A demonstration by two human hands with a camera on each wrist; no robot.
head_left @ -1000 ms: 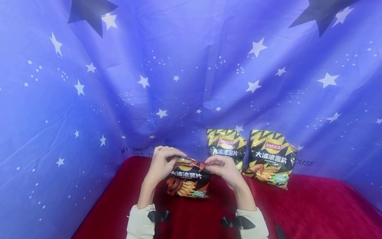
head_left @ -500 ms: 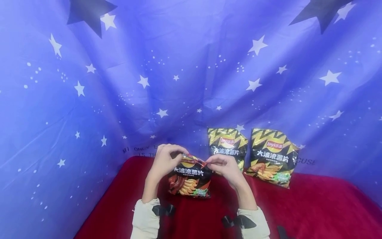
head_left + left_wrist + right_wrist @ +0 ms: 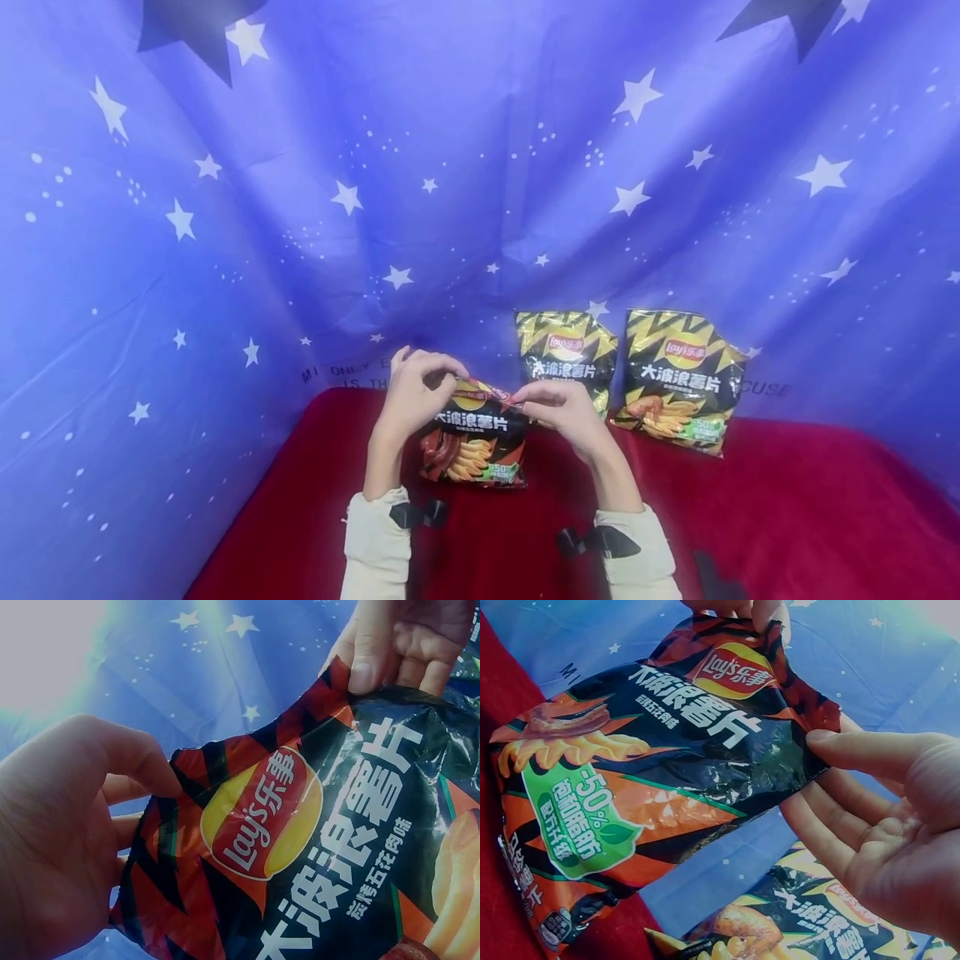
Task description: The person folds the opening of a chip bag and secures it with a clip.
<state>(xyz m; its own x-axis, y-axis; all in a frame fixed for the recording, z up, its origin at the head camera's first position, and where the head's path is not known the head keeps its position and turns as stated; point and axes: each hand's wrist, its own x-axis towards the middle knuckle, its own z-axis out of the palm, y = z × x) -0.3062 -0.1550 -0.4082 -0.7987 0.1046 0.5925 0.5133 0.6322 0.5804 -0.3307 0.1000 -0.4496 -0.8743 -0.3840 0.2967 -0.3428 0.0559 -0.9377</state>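
A black and red-orange chip bag (image 3: 472,446) with a yellow and red logo stands at the middle of the red cloth, its top edge raised between both hands. My left hand (image 3: 420,387) pinches the bag's upper left part between thumb and fingers. At the upper right corner, my right hand (image 3: 562,412) pinches the edge, thumb (image 3: 862,750) in front and fingers behind. In the left wrist view the top edge of the bag (image 3: 262,825) dips between the two hands. Bacon and wavy chips are printed on its front.
Two yellow and black chip bags, one behind my right hand (image 3: 566,342) and one farther right (image 3: 682,383), lean upright near the blue star-printed curtain (image 3: 450,125). Red cloth (image 3: 810,508) covers the table. A dark object (image 3: 716,575) lies at the front edge.
Both hands keep their hold on the bag's top, and its upper edge near the right hand has folded over more. The whole scene sits slightly higher in the head view.
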